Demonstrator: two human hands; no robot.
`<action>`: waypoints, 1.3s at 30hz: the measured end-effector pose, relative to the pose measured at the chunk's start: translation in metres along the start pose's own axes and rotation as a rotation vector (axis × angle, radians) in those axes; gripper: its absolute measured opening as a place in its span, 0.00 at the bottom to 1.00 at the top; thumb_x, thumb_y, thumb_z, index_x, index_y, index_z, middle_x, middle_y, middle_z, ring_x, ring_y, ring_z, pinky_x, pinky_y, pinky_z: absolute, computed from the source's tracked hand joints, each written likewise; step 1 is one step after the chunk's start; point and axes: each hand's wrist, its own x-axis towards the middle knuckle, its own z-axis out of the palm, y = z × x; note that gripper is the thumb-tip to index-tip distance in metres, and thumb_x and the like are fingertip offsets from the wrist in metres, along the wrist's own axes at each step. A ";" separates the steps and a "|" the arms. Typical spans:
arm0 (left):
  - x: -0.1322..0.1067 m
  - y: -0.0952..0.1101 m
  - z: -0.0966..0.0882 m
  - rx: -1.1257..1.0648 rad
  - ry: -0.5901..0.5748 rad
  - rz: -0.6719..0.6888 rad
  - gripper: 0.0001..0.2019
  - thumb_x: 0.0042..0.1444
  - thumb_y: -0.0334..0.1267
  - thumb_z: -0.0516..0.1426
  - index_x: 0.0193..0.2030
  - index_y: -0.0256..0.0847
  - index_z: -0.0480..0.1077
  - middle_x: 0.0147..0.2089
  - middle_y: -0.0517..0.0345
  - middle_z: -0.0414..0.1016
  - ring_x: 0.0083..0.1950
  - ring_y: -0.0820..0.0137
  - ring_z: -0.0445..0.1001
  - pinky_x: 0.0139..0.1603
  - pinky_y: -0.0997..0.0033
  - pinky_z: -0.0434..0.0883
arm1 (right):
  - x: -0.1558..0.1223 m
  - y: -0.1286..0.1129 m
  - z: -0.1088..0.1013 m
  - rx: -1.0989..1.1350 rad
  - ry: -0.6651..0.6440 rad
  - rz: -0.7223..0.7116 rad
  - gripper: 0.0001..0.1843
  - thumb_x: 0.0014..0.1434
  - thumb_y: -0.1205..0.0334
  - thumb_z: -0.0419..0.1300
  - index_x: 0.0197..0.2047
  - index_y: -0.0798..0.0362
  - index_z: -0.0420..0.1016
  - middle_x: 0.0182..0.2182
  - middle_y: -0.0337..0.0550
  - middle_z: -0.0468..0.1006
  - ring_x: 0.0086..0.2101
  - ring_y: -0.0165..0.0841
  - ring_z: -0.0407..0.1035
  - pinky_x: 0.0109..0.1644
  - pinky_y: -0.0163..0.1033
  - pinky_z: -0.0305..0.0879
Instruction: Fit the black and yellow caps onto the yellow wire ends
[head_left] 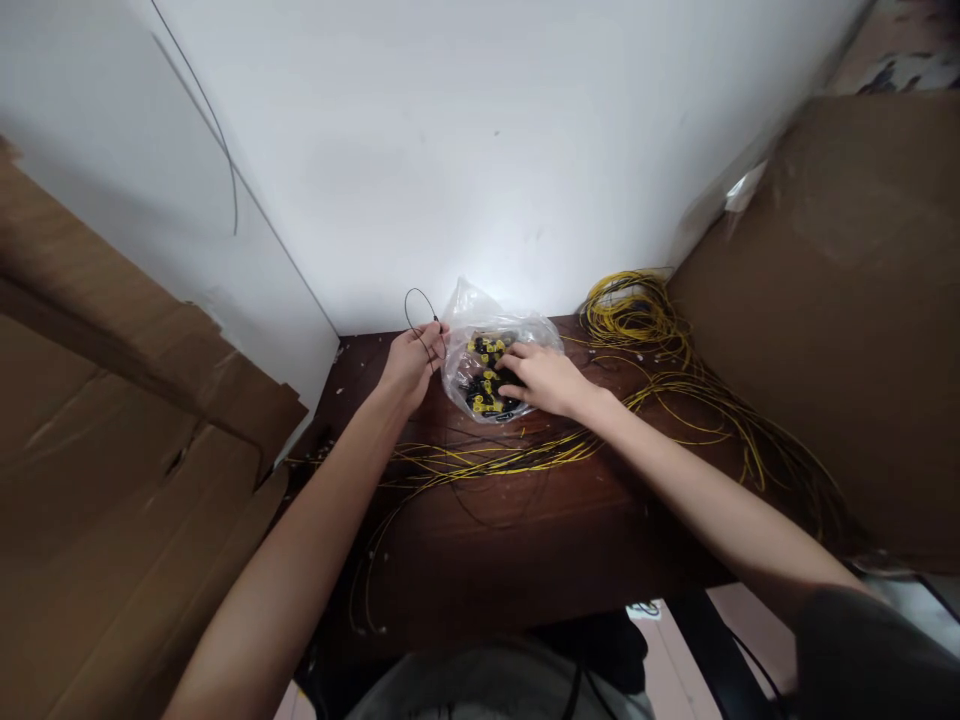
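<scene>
A clear plastic bag [472,305] lies open at the back of the dark table, full of small black and yellow parts [487,390]. Over its right side reaches my right hand [544,378], fingers apart and fingertips among those parts; whether it grips one I cannot make out. Just left of the bag, my left hand [416,360] is closed in a pinch on a thin black wire [409,300]. The wire loops up above the fingers, and a small dark piece shows at the fingertips.
Yellow and black wires [495,462] run across the table [525,550] in front of the bag. A coil of yellow wire [630,310] lies at the back right. Cardboard [112,400] stands at left, more cardboard [825,300] at right, and a white panel [480,150] behind.
</scene>
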 end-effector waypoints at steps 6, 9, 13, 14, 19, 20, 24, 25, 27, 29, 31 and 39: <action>-0.008 -0.003 -0.012 0.119 0.075 0.034 0.05 0.49 0.33 0.60 0.27 0.35 0.69 0.30 0.60 0.71 0.30 0.78 0.65 0.34 0.78 0.62 | 0.014 -0.003 -0.005 -0.084 0.027 0.232 0.19 0.58 0.59 0.56 0.51 0.56 0.68 0.46 0.54 0.71 0.45 0.43 0.65 0.40 0.43 0.61; -0.010 -0.004 -0.015 0.256 0.081 0.146 0.04 0.49 0.33 0.59 0.27 0.35 0.71 0.27 0.61 0.70 0.28 0.78 0.63 0.31 0.79 0.61 | 0.015 -0.009 -0.014 -0.067 -0.007 0.313 0.21 0.56 0.55 0.57 0.50 0.57 0.68 0.45 0.55 0.71 0.45 0.45 0.65 0.39 0.43 0.61; -0.015 -0.005 -0.016 0.354 -0.002 0.179 0.07 0.47 0.37 0.61 0.28 0.34 0.73 0.26 0.60 0.69 0.28 0.77 0.64 0.30 0.79 0.63 | 0.010 -0.016 -0.020 -0.023 -0.055 0.338 0.28 0.53 0.46 0.58 0.50 0.57 0.69 0.46 0.58 0.70 0.46 0.49 0.65 0.40 0.47 0.63; -0.017 -0.005 -0.016 0.349 -0.031 0.139 0.08 0.46 0.38 0.62 0.28 0.34 0.73 0.27 0.59 0.70 0.29 0.76 0.66 0.30 0.79 0.65 | 0.008 -0.018 -0.019 -0.014 -0.071 0.339 0.31 0.51 0.44 0.58 0.51 0.58 0.68 0.46 0.59 0.69 0.46 0.51 0.64 0.41 0.49 0.63; -0.023 -0.007 -0.018 0.294 -0.111 0.002 0.09 0.43 0.37 0.64 0.28 0.33 0.73 0.32 0.53 0.73 0.32 0.75 0.70 0.33 0.78 0.70 | 0.013 -0.026 0.001 0.031 -0.018 0.317 0.36 0.53 0.39 0.54 0.55 0.58 0.65 0.50 0.63 0.64 0.49 0.54 0.61 0.43 0.53 0.64; -0.024 -0.007 -0.019 0.284 -0.121 -0.007 0.09 0.43 0.37 0.64 0.28 0.33 0.73 0.33 0.53 0.74 0.32 0.74 0.71 0.32 0.76 0.71 | 0.015 -0.028 0.005 0.039 0.002 0.299 0.33 0.54 0.41 0.53 0.55 0.58 0.65 0.49 0.63 0.64 0.49 0.54 0.61 0.43 0.53 0.64; -0.023 -0.013 -0.024 0.272 -0.149 -0.080 0.10 0.43 0.38 0.65 0.30 0.32 0.73 0.35 0.50 0.75 0.32 0.72 0.73 0.32 0.69 0.75 | 0.024 -0.031 0.013 0.046 0.044 0.235 0.21 0.60 0.52 0.51 0.52 0.55 0.68 0.47 0.58 0.67 0.48 0.49 0.63 0.42 0.48 0.65; -0.022 -0.015 -0.025 0.274 -0.141 -0.090 0.10 0.43 0.37 0.65 0.30 0.32 0.73 0.34 0.50 0.75 0.31 0.72 0.73 0.32 0.68 0.75 | 0.026 -0.030 0.013 0.046 0.046 0.228 0.19 0.60 0.54 0.51 0.51 0.54 0.68 0.47 0.56 0.67 0.47 0.47 0.64 0.41 0.47 0.65; -0.021 -0.018 -0.026 0.272 -0.108 -0.081 0.10 0.44 0.36 0.64 0.30 0.30 0.73 0.30 0.51 0.74 0.29 0.72 0.73 0.31 0.69 0.75 | 0.027 -0.025 0.011 0.045 0.043 0.214 0.16 0.60 0.57 0.52 0.49 0.51 0.70 0.46 0.53 0.69 0.44 0.44 0.66 0.39 0.45 0.65; -0.020 -0.020 -0.026 0.264 -0.077 -0.063 0.09 0.45 0.35 0.63 0.29 0.29 0.73 0.26 0.52 0.73 0.27 0.72 0.72 0.31 0.69 0.75 | 0.026 -0.018 0.009 0.039 0.036 0.211 0.14 0.59 0.58 0.52 0.47 0.50 0.72 0.44 0.51 0.71 0.43 0.43 0.67 0.38 0.43 0.65; -0.018 -0.021 -0.028 0.260 -0.050 -0.054 0.09 0.45 0.35 0.63 0.28 0.29 0.72 0.24 0.53 0.72 0.26 0.73 0.71 0.32 0.68 0.75 | 0.024 -0.012 0.006 0.024 0.029 0.227 0.13 0.59 0.59 0.53 0.45 0.49 0.73 0.44 0.50 0.72 0.42 0.44 0.68 0.37 0.43 0.64; -0.021 -0.017 -0.027 0.602 0.033 0.371 0.07 0.44 0.38 0.63 0.26 0.36 0.76 0.41 0.52 0.72 0.45 0.67 0.69 0.47 0.72 0.68 | -0.002 -0.001 -0.019 0.199 0.144 0.153 0.16 0.55 0.61 0.58 0.47 0.50 0.73 0.44 0.49 0.75 0.41 0.42 0.69 0.41 0.45 0.62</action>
